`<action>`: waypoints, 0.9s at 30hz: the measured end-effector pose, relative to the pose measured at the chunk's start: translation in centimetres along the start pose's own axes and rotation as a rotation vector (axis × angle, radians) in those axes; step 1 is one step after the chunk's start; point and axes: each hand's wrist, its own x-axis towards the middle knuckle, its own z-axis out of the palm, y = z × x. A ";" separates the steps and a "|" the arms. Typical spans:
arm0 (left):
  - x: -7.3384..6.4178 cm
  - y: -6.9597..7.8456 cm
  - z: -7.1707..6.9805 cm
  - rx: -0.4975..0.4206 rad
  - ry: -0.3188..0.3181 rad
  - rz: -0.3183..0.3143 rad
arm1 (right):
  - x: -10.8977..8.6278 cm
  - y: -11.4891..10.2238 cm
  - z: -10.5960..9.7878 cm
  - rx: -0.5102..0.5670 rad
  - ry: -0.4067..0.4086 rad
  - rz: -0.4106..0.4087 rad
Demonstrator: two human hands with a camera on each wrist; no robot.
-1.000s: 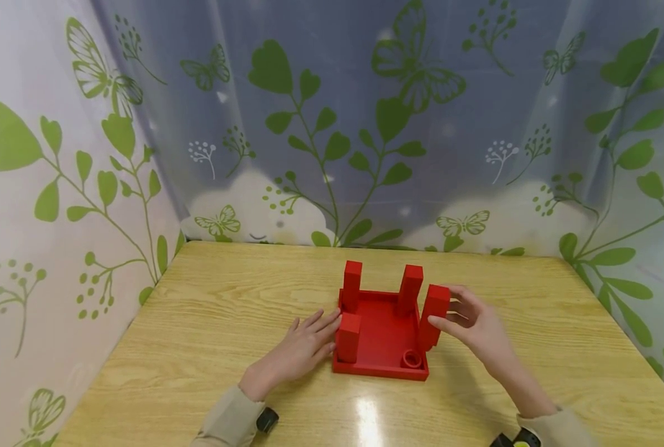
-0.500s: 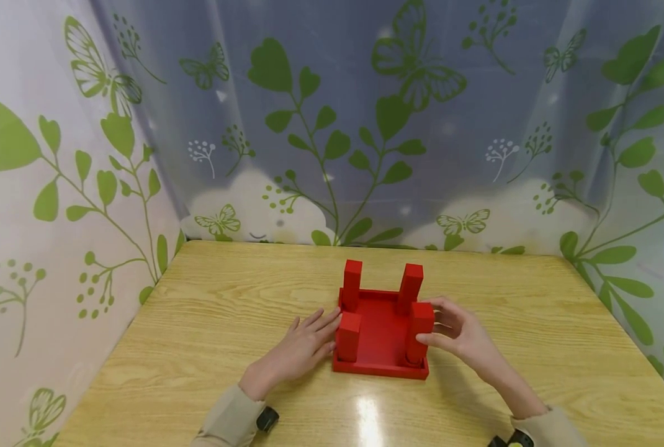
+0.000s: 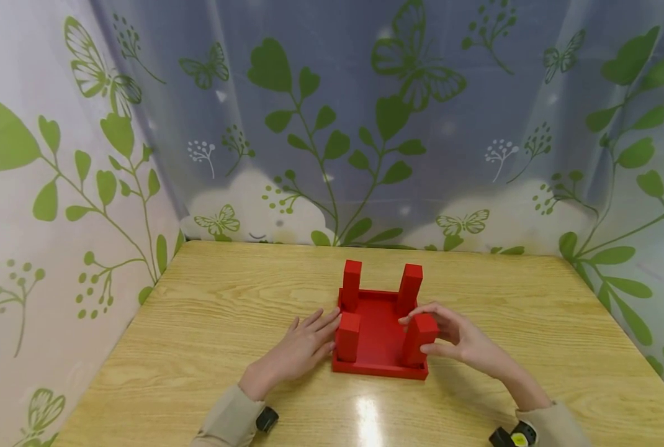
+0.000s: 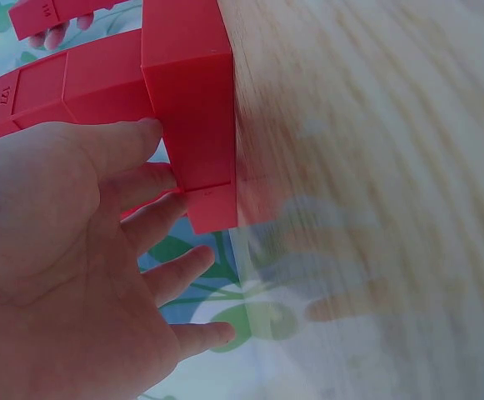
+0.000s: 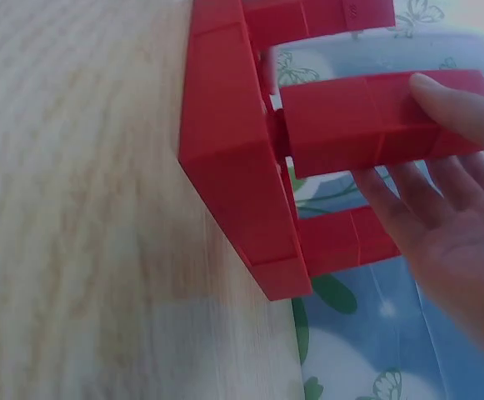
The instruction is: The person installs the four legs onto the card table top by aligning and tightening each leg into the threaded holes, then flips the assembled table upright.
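A small red toy table lies upside down, its square top (image 3: 379,338) on the wooden surface with the rim up. My right hand (image 3: 468,344) holds the near right red table leg (image 3: 419,343) between thumb and fingers. In the right wrist view that leg (image 5: 333,125) stands over its corner, with a narrow neck showing between it and the top. My left hand (image 3: 298,352) rests flat at the left side, fingers straight, fingertips touching the red top near the front left leg (image 3: 348,338). Two more legs, back left (image 3: 352,285) and back right (image 3: 410,288), stand upright in their corners.
The toy table sits on a pale wooden table (image 3: 242,279). Behind it hangs a blue curtain (image 3: 354,149) with green leaves and butterflies, and a similar white curtain (image 3: 75,248) closes the left side.
My right hand brought the leg left and down from outside the rim onto the near right corner, covering the round socket there. Its fingers then shifted round the leg. My left hand stayed put.
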 end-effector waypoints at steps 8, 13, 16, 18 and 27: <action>-0.1 0.1 0.0 -0.015 -0.005 -0.001 | -0.3 0.6 -1.3 0.147 -0.164 0.026; -0.1 0.2 -0.1 -0.015 -0.002 0.003 | -0.3 0.5 -1.1 0.099 -0.099 0.061; -0.2 0.3 -0.1 -0.012 0.003 0.003 | 0.0 0.3 -0.2 0.008 0.015 0.096; -0.2 0.3 -0.2 -0.013 0.004 0.003 | 0.4 0.2 0.5 -0.060 0.092 0.116; -0.1 0.3 -0.3 -0.010 0.003 -0.002 | 1.0 0.1 2.1 -0.214 0.211 0.150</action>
